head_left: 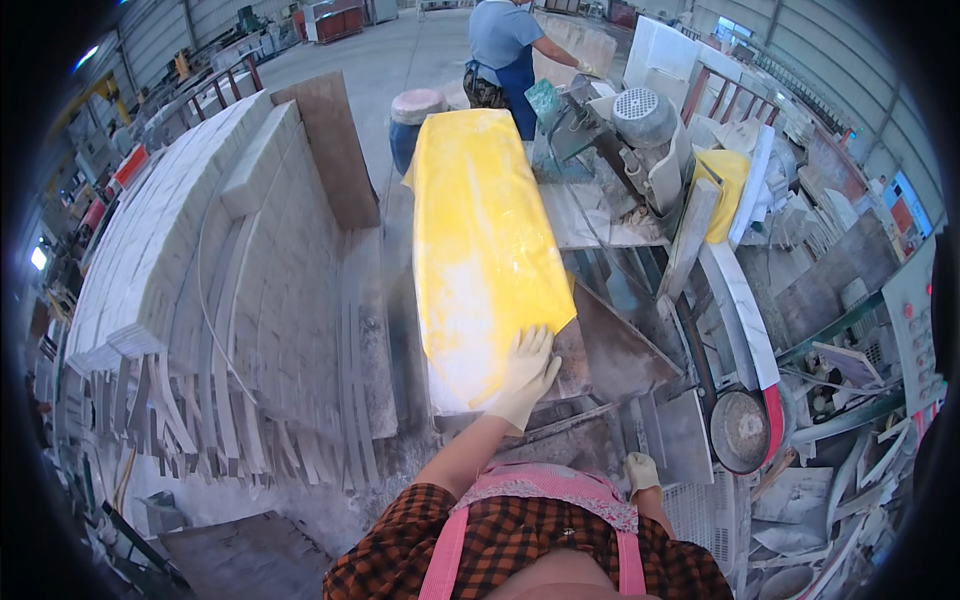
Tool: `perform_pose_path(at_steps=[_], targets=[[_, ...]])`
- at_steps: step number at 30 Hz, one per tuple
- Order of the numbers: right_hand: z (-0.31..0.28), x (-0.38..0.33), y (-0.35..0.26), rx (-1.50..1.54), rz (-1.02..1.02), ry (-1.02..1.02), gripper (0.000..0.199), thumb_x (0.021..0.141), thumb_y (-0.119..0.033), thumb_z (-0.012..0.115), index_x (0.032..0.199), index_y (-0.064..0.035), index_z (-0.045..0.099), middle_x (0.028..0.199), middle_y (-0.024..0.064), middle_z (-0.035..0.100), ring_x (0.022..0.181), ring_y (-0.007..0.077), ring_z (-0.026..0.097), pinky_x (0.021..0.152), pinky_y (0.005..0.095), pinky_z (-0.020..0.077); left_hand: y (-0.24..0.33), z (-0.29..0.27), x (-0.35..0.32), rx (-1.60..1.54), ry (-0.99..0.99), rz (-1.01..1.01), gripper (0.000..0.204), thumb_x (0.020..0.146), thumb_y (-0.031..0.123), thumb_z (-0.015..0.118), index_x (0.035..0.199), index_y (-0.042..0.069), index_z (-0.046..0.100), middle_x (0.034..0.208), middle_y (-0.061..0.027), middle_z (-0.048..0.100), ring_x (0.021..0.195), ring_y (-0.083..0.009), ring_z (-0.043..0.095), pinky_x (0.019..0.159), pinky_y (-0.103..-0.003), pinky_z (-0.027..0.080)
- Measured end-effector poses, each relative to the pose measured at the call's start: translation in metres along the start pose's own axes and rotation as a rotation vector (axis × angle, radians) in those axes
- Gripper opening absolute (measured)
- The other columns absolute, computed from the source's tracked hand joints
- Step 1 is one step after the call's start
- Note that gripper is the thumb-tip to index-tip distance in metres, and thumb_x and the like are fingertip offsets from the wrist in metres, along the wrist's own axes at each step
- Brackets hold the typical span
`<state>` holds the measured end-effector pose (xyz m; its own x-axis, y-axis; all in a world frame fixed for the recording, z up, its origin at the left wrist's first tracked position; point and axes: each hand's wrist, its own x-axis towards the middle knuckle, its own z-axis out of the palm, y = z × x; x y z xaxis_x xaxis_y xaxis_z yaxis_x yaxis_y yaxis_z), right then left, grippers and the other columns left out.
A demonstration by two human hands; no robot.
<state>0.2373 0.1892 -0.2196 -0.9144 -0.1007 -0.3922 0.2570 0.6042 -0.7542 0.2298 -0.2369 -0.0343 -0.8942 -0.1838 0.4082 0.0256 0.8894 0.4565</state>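
My left hand [530,380], in a pale glove, lies with fingers stretched out on the near right corner of a yellow sheet [490,200]. The sheet drapes over a long table-like block, and white dust covers much of its near end. Low on the right, close to my body, my right hand [641,471] is gloved and closed. It is beside a grey metal plate [684,440]; what its fingers hold, if anything, is too small to make out.
Stacked pale stone slabs [150,260] stand at left, ending at a brown board [330,140]. A motor-driven machine [640,115] is at right, with a round wheel [741,430] nearer me. Beyond the sheet are a blue drum [404,145] and a person [502,50] in a blue apron.
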Motion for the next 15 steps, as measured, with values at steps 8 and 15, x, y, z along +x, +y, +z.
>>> perform_pose_path(at_steps=[8, 15], targets=[[-0.051, 0.045, -0.019, -0.211, -0.246, 0.038, 0.031, 0.100, -0.026, 0.056, 0.088, -0.0002, 0.069, 0.078, 0.0099, 0.068, 0.072, 0.0232, 0.064, 0.066, 0.0393, 0.0473, 0.001, -0.002, 0.003, 0.077, 0.009, 0.000, 0.055, 0.090, 0.026, 0.063, 0.136, -0.003, 0.054, 0.138, -0.0233, 0.055, 0.132, -0.0404, 0.048, 0.116, -0.050, 0.033], [-0.197, 0.031, -0.087, -0.020, -0.442, 0.317, 0.040, 0.104, -0.033, 0.053, 0.121, -0.0010, 0.069, 0.122, 0.0214, 0.069, 0.116, 0.0372, 0.064, 0.103, 0.0405, 0.0469, 0.015, -0.012, 0.010, 0.047, -0.034, -0.051, 0.041, 0.095, 0.017, 0.058, 0.134, 0.005, 0.058, 0.134, -0.0246, 0.059, 0.126, -0.0421, 0.053, 0.113, -0.048, 0.038]])
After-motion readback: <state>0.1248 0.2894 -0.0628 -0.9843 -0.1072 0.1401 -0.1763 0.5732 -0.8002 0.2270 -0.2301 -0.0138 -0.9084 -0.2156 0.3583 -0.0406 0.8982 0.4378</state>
